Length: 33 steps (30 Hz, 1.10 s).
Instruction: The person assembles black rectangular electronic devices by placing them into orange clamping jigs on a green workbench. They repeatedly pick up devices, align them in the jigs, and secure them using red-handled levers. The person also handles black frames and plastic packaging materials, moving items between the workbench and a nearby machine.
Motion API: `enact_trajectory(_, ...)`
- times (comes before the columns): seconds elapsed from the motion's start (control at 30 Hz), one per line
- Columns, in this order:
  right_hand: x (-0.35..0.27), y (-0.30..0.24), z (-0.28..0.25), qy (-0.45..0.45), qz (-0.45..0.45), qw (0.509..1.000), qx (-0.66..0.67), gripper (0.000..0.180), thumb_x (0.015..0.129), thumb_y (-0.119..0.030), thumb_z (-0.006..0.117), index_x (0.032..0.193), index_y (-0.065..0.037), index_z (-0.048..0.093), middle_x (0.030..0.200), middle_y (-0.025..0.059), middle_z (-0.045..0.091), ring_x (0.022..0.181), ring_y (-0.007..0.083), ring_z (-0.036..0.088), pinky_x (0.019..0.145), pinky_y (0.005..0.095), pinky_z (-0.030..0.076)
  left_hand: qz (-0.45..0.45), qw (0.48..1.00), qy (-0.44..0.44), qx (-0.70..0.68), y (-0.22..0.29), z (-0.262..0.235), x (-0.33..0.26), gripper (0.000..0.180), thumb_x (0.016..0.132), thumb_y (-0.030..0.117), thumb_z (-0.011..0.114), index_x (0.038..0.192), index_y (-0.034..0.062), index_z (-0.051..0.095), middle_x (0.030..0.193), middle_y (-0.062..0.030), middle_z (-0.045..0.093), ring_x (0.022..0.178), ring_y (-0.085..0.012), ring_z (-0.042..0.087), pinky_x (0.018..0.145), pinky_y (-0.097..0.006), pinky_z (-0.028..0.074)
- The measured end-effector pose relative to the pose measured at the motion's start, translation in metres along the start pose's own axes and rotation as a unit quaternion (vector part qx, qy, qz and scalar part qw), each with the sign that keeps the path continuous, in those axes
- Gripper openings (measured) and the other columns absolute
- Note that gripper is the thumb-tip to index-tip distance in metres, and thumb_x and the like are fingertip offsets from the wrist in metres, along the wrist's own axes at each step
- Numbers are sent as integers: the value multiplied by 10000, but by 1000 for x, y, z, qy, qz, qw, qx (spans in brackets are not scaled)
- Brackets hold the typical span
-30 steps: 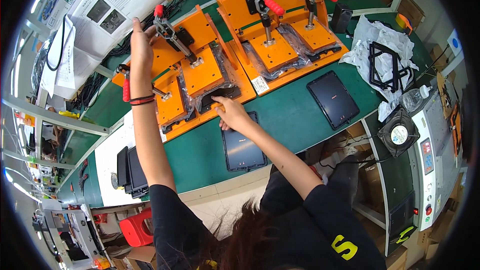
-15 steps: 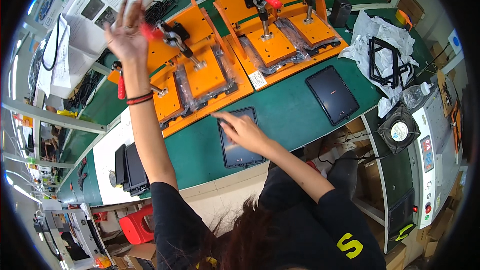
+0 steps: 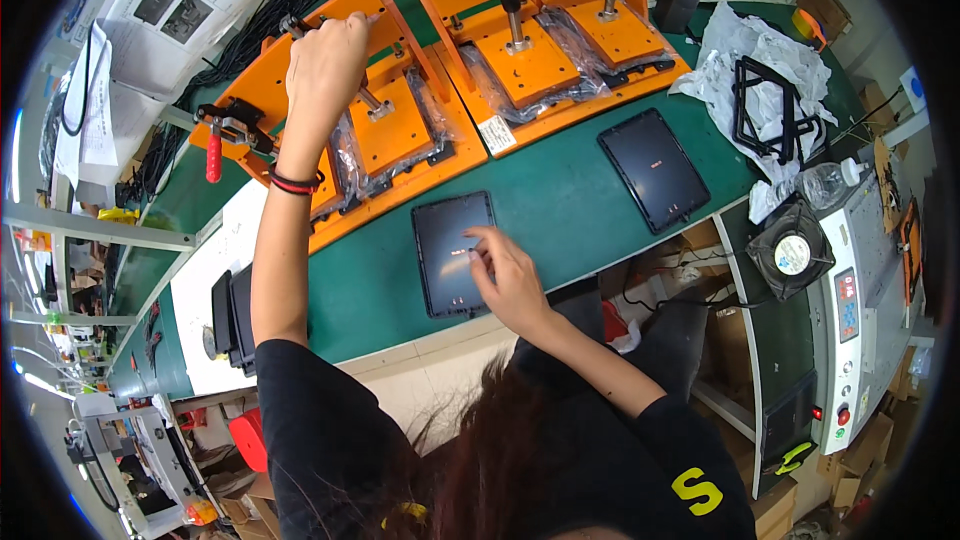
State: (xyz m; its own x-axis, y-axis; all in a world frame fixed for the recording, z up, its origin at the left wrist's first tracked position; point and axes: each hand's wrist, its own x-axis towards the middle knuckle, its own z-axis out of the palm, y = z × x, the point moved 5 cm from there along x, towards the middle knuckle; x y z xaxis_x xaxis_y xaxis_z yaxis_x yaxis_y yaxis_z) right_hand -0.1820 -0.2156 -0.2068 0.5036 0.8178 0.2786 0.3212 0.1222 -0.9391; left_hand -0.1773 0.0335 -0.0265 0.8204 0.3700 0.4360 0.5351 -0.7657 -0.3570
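Nearest the person, the right hand (image 3: 510,275) lies over the near tablet (image 3: 452,252), its fingers (image 3: 480,238) spread loosely and resting flat on the dark glass, pinching nothing. That tablet sits flat on the green table (image 3: 560,195), just in front of the left orange jig (image 3: 375,120). It looks like a thin, rigid slab, light enough for one hand, with a smooth, slippery face that would scratch or crack; I judge the long edges the safest place to take hold, thumb on one side and fingers on the other. A second tablet (image 3: 653,168) lies well to the right of the first. Beyond the near tablet, the left hand (image 3: 325,65) is raised over the jig, fingers curled tight around its clamp lever (image 3: 300,25). Farther right stands another orange jig (image 3: 545,35) with red-handled clamps.
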Motion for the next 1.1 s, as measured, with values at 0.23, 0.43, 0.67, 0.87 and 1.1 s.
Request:
enact_trajectory(0.23,-81,21,-27,-63,142,988,-11,207,887,-123,561,1023,9,477,865,152,566,700,273,573,678,365,478,-14,920,246,-305,40,-44,-80,171,939,70,489,1075,-9,556,987,-175,664,821,-318,642,712,-363,514)
enact_trajectory(0.43,-70,5,-37,7,-27,957,-288,463,896,-270,559,1218,62,528,1202,199,469,1132,343,400,962,446,317,-435,752,-57,-492,118,34,-287,539,1009,292,388,1389,-61,240,1335,-273,466,1256,-341,454,1051,-381,336)
enact_trajectory(0.67,-73,12,-11,-1,7,983,-184,566,954,-345,472,1272,121,426,1310,230,388,1198,367,346,1013,458,259,-493,613,-121,-605,136,22,-262,1204,756,494,747,1433,-87,-61,1383,-351,299,1259,-355,416,1007,-394,385)
enact_trajectory(0.87,-67,-29,-44,34,-68,989,-125,582,944,-315,477,1353,83,361,1367,224,344,1208,372,347,1030,466,255,-425,564,-265,-657,154,33,-212,1297,708,495,782,1428,-56,-145,1319,-364,369,1258,-372,413,997,-391,393)
enact_trajectory(1.1,-77,-94,-110,69,-129,963,-227,636,913,-380,504,1361,53,378,1326,199,394,1201,342,373,1004,453,277,-196,202,-238,-930,211,25,-174,997,780,548,629,1451,-20,159,1369,-279,391,1163,-357,526,1014,-468,430)
